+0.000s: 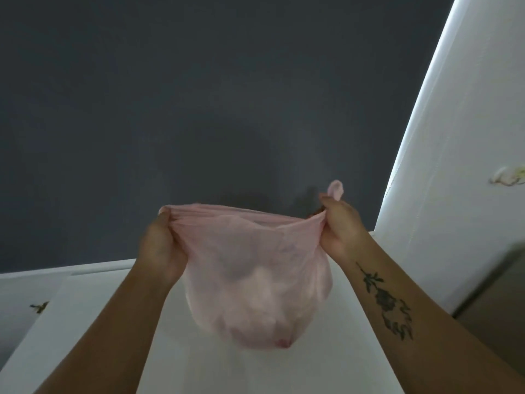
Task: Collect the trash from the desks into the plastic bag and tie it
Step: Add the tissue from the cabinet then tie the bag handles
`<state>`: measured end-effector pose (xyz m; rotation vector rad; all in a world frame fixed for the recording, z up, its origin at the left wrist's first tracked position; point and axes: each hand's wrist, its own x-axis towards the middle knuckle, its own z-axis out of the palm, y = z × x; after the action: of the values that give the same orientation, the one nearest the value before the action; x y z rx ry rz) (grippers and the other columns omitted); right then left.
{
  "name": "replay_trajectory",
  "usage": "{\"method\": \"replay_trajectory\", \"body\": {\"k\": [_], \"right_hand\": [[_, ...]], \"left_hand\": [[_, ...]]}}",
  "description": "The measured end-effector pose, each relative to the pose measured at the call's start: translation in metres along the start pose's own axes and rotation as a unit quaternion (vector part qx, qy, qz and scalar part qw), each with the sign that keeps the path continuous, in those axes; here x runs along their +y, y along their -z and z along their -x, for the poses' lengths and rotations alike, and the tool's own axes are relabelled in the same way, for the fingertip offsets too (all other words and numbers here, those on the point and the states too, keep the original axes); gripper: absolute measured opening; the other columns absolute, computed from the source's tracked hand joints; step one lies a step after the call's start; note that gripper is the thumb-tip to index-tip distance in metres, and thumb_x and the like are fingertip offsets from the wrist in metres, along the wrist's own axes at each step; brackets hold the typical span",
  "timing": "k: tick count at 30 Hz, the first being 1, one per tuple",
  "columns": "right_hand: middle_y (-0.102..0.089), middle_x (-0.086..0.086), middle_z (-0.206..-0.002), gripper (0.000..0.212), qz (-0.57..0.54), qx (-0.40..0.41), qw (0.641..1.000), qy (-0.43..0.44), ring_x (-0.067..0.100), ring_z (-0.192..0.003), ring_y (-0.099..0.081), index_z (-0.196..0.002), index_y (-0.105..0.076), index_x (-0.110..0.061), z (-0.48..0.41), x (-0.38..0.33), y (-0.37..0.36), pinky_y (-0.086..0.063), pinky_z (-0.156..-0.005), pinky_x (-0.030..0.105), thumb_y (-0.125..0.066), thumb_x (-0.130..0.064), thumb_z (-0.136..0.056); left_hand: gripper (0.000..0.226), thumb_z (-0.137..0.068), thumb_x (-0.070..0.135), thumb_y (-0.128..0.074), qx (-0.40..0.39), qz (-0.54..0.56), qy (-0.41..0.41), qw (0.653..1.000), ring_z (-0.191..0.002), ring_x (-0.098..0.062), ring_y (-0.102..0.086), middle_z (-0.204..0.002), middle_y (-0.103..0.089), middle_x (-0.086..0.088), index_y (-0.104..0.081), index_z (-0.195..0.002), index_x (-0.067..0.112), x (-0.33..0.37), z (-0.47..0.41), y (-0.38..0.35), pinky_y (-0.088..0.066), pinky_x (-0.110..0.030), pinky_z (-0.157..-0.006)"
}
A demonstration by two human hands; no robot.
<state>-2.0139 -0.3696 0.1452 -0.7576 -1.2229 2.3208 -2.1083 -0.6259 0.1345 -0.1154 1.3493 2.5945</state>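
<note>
A thin pink plastic bag [257, 282] hangs in the air between both hands, bulging with pale crumpled trash at its bottom. My left hand [160, 245] grips the bag's left handle bunched in its fist. My right hand [338, 223] is shut on the right handle, whose loop sticks up above the fingers. The bag's mouth is stretched taut between the two fists. It hangs above the white desk [199, 362].
A dark grey wall [199, 109] fills the background. A second white desk [454, 166] stands at the right with a crumpled wrapper [508, 176] on it. A small dark scrap [39, 306] lies on the white surface at the left. A grey object [500, 294] sits at the lower right.
</note>
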Motion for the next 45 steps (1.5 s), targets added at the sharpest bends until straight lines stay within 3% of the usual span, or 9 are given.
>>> {"method": "replay_trajectory", "body": {"k": [5, 7, 9, 12, 19, 25, 28, 33, 45], "right_hand": [[-0.063, 0.005, -0.093, 0.037, 0.031, 0.020, 0.998, 0.058, 0.018, -0.074, -0.062, -0.097, -0.067, -0.019, 0.001, 0.003, 0.000, -0.056, -0.062, 0.032, -0.046, -0.050, -0.097], [-0.070, 0.005, -0.082, 0.036, -0.009, 0.021, 0.999, 0.047, 0.017, -0.063, -0.066, -0.095, -0.058, -0.018, 0.001, -0.001, 0.001, -0.056, -0.057, 0.031, -0.041, -0.049, -0.099], [-0.066, 0.002, -0.062, 0.036, -0.060, 0.012, 0.998, 0.014, 0.018, -0.051, -0.065, -0.093, -0.056, -0.016, 0.001, -0.005, 0.003, -0.058, -0.058, 0.035, -0.043, -0.049, -0.098], [-0.056, 0.001, -0.068, 0.038, -0.024, 0.026, 0.999, -0.020, 0.015, -0.049, -0.058, -0.092, -0.059, -0.016, 0.001, -0.007, 0.003, -0.056, -0.054, 0.031, -0.051, -0.053, -0.094], [-0.065, 0.001, -0.082, 0.032, 0.059, -0.079, 0.994, 0.052, 0.013, -0.067, -0.062, -0.095, -0.069, -0.011, 0.007, 0.008, 0.005, -0.055, -0.059, 0.027, -0.060, -0.041, -0.093], [-0.062, 0.004, -0.054, 0.028, -0.117, -0.075, 0.990, 0.003, 0.020, -0.061, -0.070, -0.087, -0.047, -0.013, 0.010, 0.018, 0.004, -0.059, -0.058, 0.037, -0.044, -0.037, -0.102], [-0.033, -0.005, -0.051, 0.030, -0.116, -0.057, 0.992, -0.012, 0.010, -0.039, -0.031, -0.080, -0.048, -0.017, 0.009, 0.021, 0.001, -0.044, -0.042, 0.023, -0.048, -0.040, -0.099], [-0.039, -0.003, -0.059, 0.021, 0.099, -0.102, 0.989, 0.031, 0.008, -0.045, -0.040, -0.096, -0.061, -0.014, 0.002, 0.030, 0.006, -0.042, -0.052, 0.027, -0.056, -0.034, -0.096], [-0.060, -0.008, -0.068, 0.031, 0.183, -0.077, 0.980, 0.006, 0.005, -0.058, -0.061, -0.102, -0.058, -0.019, 0.006, 0.057, 0.006, -0.054, -0.055, 0.027, -0.050, -0.049, -0.096]], "left_hand": [[0.034, -0.096, 0.020, -0.043, -0.017, 0.058, 0.000, 0.998, -0.050, -0.013, -0.037, -0.058, -0.034, 0.003, -0.056, -0.065, 0.026, -0.004, 0.007, -0.018, -0.044, -0.019, -0.050], [0.048, -0.095, 0.013, -0.044, -0.083, 0.046, -0.008, 0.995, -0.054, -0.011, -0.039, -0.063, -0.037, 0.003, -0.053, -0.137, 0.035, -0.006, 0.009, -0.015, -0.041, -0.022, -0.060], [0.064, -0.097, 0.005, -0.042, -0.128, 0.003, -0.003, 0.992, -0.062, -0.011, -0.045, -0.074, -0.047, 0.002, -0.020, -0.155, 0.020, -0.008, 0.010, -0.009, -0.042, -0.024, -0.070], [0.027, -0.102, 0.008, -0.046, -0.106, -0.091, -0.025, 0.990, -0.068, -0.010, -0.055, -0.092, -0.056, -0.001, -0.062, -0.124, 0.011, -0.013, 0.015, -0.009, -0.054, -0.021, -0.070], [0.028, -0.101, 0.048, -0.044, -0.001, -0.190, -0.089, 0.978, -0.075, -0.022, -0.074, -0.064, -0.068, -0.003, -0.063, -0.110, 0.029, -0.027, 0.012, -0.020, -0.058, -0.036, -0.073], [0.026, -0.103, 0.039, -0.040, 0.071, -0.120, -0.078, 0.987, -0.050, -0.008, -0.034, -0.050, -0.039, 0.012, -0.061, -0.095, 0.026, -0.044, 0.007, -0.032, -0.036, -0.018, -0.045], [0.016, -0.099, 0.040, -0.048, 0.056, -0.083, -0.033, 0.994, -0.059, -0.007, -0.044, -0.062, -0.047, 0.011, -0.060, -0.099, 0.029, -0.048, 0.011, -0.036, -0.044, -0.021, -0.056], [0.045, -0.098, 0.047, -0.054, -0.017, -0.094, -0.005, 0.995, -0.103, -0.013, -0.066, -0.119, -0.065, -0.014, -0.063, -0.126, 0.013, -0.049, 0.015, -0.031, -0.055, -0.027, -0.078], [0.045, -0.097, 0.059, -0.041, 0.030, -0.168, -0.013, 0.985, -0.078, -0.018, -0.064, -0.073, -0.067, 0.007, -0.069, -0.080, 0.027, -0.082, 0.017, -0.035, -0.056, -0.034, -0.069]]}}
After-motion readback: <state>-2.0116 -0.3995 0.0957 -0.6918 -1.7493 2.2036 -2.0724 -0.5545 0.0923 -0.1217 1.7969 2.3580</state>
